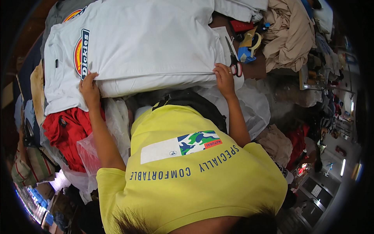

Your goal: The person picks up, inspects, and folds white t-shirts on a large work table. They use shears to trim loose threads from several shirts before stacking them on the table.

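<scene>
cluttered worktable (257, 68) heaped with clothes: left hand (90, 88) and right hand (224, 76), fingers pressed together, each pinch the near hem of a white t-shirt (148, 39) spread flat, scissors (233, 58) just beside the right hand.

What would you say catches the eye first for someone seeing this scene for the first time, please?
The eye lands first on the white T-shirt spread over the table at the top, with a round red-and-yellow badge near its left edge. The left hand and right hand press on its near hem at opposite ends. Below them a bright yellow shirt fills the lower middle, with red clothes in clear plastic at the left.
</scene>
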Demonstrator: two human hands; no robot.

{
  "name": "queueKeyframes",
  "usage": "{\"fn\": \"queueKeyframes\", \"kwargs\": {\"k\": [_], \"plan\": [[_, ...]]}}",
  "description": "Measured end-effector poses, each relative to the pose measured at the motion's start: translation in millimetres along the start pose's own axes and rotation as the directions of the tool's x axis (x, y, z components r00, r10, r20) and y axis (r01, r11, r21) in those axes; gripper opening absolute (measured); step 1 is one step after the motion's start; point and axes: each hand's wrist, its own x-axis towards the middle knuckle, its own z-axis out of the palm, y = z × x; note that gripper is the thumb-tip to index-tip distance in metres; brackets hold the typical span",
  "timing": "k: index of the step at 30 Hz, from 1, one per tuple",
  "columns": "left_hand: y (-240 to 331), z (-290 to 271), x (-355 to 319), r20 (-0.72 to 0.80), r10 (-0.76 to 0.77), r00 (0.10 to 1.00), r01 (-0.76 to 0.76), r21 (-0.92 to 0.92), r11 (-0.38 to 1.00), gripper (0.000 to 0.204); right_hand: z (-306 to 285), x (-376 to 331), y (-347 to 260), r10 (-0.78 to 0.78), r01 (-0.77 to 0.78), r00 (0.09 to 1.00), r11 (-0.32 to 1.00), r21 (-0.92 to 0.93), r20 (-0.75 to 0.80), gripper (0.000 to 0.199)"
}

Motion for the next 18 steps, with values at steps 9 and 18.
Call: {"fn": "queueKeyframes", "kwargs": {"k": [9,18], "plan": [[-2,-15,14,0.298,-0.194,0.935,0.211,-0.026,0.977,0.025,-9,39,24,0.301,-0.253,0.937,0.934,0.254,-0.175,0.013],[82,30,10,-0.106,0.069,0.992,-0.073,-0.033,0.997,0.028,36,75,-38,-0.103,0.074,0.966,0.989,-0.127,-0.237,0.032]]}}
